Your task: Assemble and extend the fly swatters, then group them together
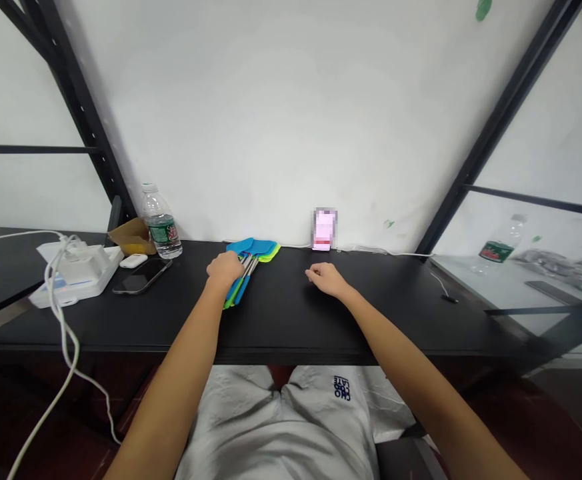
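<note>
Blue and green spatulas [253, 249] — lying right under the left hand [227, 270]

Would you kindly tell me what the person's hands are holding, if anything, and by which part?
The left hand appears to hold the blue and green spatulas by their metal shafts, below the heads. The right hand holds nothing, resting on the desk.

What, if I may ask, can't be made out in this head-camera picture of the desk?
In the head view:
Left hand: its back hides how the fingers meet the blue and green spatulas.
Spatulas: overlapping heads hide their number.
Upright phone: screen blurred.
White charging unit: white cables partly cover it.
</note>
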`<state>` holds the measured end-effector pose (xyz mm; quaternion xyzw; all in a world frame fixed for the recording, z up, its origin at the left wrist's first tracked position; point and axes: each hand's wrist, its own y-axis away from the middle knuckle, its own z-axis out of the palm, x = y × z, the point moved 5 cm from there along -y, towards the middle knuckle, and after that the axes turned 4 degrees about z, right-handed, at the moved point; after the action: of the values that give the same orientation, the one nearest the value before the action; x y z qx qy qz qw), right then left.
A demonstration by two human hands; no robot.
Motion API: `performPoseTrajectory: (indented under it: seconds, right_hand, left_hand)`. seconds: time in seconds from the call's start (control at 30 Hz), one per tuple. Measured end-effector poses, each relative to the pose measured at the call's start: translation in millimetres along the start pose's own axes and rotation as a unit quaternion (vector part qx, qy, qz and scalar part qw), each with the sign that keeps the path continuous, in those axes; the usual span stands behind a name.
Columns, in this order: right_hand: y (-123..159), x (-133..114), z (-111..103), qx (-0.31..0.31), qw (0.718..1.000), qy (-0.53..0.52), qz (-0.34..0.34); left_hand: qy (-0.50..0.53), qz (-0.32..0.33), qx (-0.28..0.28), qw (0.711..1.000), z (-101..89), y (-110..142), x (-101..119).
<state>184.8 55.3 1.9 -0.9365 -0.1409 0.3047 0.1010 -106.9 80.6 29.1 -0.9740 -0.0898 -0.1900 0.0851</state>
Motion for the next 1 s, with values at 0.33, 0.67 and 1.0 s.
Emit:
performPoseTrajectory:
  seconds: [0.33,0.67,1.0]
  right_hand:
    - [1,-1,0,0.003,1.0,-0.003,0.003]
    - [1,-2,-3,0.007,1.0,-0.024,-0.002]
    - [0,1,-4,0.043,0.999,-0.027,0.002]
  left_hand:
    - [0.069,0.066,0.089,0.991,-18.8,10,17]
    - [0.3,0.296,-0.021,0.906,0.6,39,68]
    - [0.318,0.308,-0.172,0.88,33.1,58,87]
